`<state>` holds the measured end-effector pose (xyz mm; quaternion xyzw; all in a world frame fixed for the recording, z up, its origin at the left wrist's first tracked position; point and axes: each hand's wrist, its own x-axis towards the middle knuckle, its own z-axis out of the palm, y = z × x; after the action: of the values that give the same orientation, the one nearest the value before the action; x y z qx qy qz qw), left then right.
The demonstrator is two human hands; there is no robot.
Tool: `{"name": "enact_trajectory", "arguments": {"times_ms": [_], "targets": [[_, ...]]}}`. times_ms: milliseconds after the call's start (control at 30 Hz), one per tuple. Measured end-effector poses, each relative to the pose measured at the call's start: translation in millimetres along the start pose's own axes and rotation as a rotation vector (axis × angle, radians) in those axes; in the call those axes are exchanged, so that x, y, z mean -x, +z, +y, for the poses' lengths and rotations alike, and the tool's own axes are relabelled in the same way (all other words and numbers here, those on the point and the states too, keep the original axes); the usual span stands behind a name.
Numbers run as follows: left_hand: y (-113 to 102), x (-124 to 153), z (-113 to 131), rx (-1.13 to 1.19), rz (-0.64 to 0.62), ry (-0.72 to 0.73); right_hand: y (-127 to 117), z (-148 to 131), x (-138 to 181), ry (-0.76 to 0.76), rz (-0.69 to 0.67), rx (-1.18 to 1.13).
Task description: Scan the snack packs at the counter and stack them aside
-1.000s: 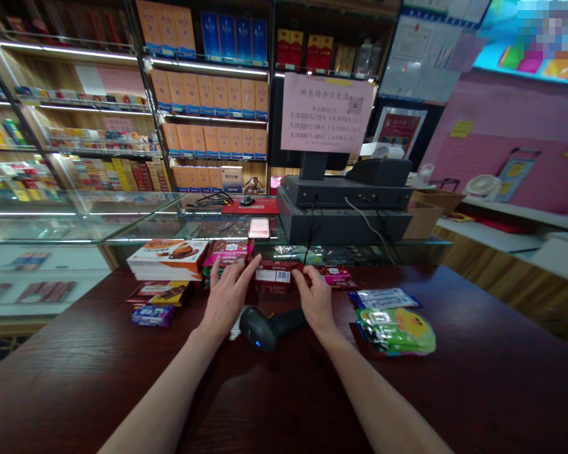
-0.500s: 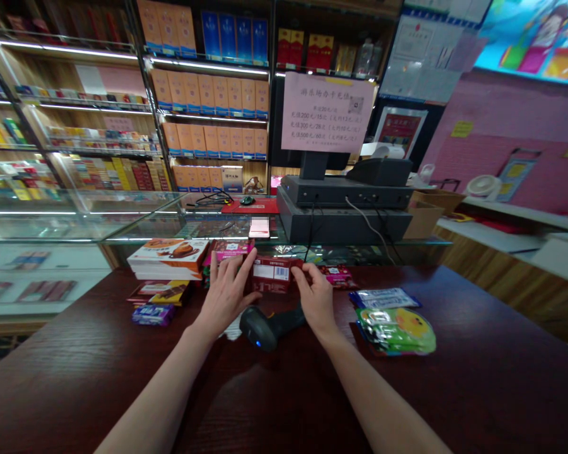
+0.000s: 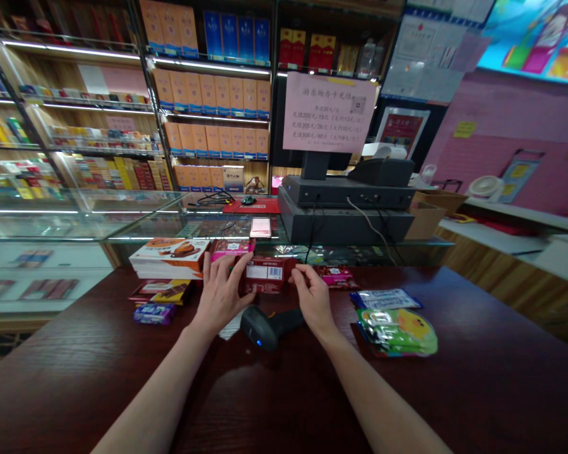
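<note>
A small dark red box [image 3: 265,275] with a white barcode label stands tilted up on the dark wooden counter [image 3: 478,378]. My left hand [image 3: 222,293] grips its left end, fingers curled round it. My right hand [image 3: 311,297] pinches its right end. Just in front of both hands lies a black barcode scanner [image 3: 265,326] with a blue light. A pink snack pack [image 3: 230,248] sits right behind the left hand.
Stacked snack boxes [image 3: 168,257] and chocolate bars [image 3: 163,293] lie at the left, a purple pack [image 3: 153,313] nearer me. Green and blue bags [image 3: 396,328] lie at the right. A black cash register [image 3: 345,208] with a pink notice stands behind, on a glass display case.
The red box has been lifted from lying flat to tilted up, its label side towards me, and shifted a little left. Both hands have closed on its ends.
</note>
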<state>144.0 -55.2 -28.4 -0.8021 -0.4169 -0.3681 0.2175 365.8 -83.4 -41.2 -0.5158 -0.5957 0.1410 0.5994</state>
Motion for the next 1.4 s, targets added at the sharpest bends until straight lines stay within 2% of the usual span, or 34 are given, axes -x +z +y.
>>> {"name": "enact_trajectory", "arguments": {"times_ms": [500, 600, 833, 967, 1167, 1400], "targets": [[-0.4, 5.2, -13.2, -0.002, 0.041, -0.013, -11.4, 11.1, -0.9, -0.058, -0.163, 0.057], [1.1, 7.3, -19.0, -0.009, 0.061, -0.042, -19.9, 9.9, -2.2, -0.101, -0.271, 0.094], [1.2, 9.7, -26.9, -0.021, 0.065, -0.089, -43.2, 5.9, -1.2, -0.100, -0.652, 0.235], [2.2, 11.0, -29.3, -0.031, 0.048, -0.093, -50.0, 6.6, -1.3, -0.084, -0.766, 0.228], [7.6, 15.2, -32.6, -0.035, 0.040, -0.087, -46.8, 5.9, 1.4, -0.070, -0.857, 0.256], [12.6, 17.6, -33.8, -0.038, 0.018, -0.085, -31.2, 5.7, 12.0, -0.165, -0.872, 0.316]]}}
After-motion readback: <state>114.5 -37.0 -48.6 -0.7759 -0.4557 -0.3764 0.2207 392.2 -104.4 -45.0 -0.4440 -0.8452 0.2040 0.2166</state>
